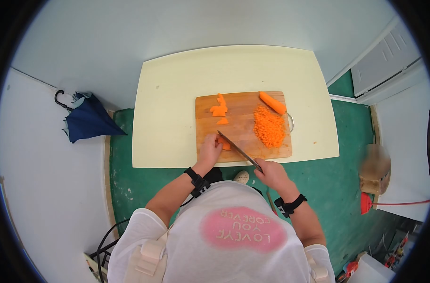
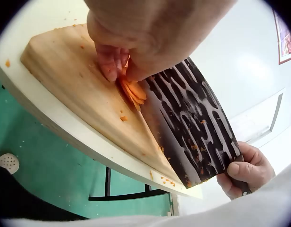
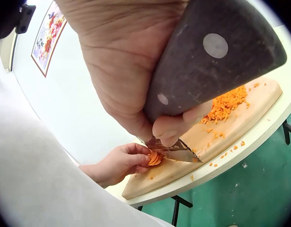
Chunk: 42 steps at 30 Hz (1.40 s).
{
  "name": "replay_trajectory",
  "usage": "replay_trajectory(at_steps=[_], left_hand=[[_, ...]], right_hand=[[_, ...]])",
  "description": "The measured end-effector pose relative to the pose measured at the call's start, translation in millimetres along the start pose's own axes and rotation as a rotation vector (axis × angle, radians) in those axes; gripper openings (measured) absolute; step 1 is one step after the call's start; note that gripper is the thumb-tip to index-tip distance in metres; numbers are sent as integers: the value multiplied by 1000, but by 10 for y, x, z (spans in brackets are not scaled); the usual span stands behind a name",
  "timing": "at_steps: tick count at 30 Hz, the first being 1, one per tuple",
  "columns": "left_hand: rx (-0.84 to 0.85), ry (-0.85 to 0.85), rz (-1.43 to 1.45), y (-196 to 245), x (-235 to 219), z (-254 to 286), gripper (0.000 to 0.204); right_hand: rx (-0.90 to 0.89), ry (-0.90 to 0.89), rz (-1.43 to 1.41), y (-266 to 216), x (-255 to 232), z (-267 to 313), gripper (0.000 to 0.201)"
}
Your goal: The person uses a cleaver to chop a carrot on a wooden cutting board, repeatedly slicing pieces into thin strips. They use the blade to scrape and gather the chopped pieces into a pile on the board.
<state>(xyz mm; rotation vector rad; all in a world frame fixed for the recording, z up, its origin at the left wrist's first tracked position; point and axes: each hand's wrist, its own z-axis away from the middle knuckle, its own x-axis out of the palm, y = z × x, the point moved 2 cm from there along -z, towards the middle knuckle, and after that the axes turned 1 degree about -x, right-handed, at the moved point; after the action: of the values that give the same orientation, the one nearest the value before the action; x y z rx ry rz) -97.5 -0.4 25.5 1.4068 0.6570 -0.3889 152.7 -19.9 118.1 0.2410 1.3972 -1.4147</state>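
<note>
On the wooden cutting board, the left hand holds a small stack of carrot slices with bent fingers; the left wrist view shows the slices fanned beside the blade. The right hand grips the dark handle of a broad knife. Its blade, patterned and dotted with carrot bits, stands right against the slices. A heap of finely cut carrot lies on the board's right side, below a carrot piece. Flat carrot pieces lie at the upper left.
The board rests near the front edge of a pale yellow table; its metal handle sticks out on the right. Small carrot crumbs lie on the table. A blue umbrella leans at the left wall. A brown stool-like object stands right.
</note>
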Motion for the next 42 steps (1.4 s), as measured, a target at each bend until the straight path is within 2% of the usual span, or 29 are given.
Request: replay_trajectory(at_steps=[1,3,4,6,12,17,20,22,27,30,42], left_hand=[[4,-2,1,45,-38,22,20],[259,113,-195,198,-149,78,19],[261,107,-194,209,-167,64,19],[556,58,-239,259,-175,70,21],[591,-3,-230,169,-93,91,20],[602,15,-175,64,-53,74,20],[596,35,-146,9,-24,90,20],[591,43,-151,10,-20,94,21],[605,119,-161,14,-20,99,27],[551,88,-170,-34,2,103,30],[544,70,-170,-74,20,103,29]], right_hand=[[1,2,-4,-6,-4,-1,27],[5,13,-8,26,23,-2,27],[6,14,-14,29,40,4,27],[22,4,-9,12,33,16,28],[16,22,-16,1,85,33,29],[23,26,-2,-42,127,38,32],[20,114,15,-180,135,34,32],[-68,213,71,-227,177,-22,30],[-94,186,125,-302,290,-127,28],[-92,184,110,-312,341,-137,28],[-41,161,93,-327,350,-187,23]])
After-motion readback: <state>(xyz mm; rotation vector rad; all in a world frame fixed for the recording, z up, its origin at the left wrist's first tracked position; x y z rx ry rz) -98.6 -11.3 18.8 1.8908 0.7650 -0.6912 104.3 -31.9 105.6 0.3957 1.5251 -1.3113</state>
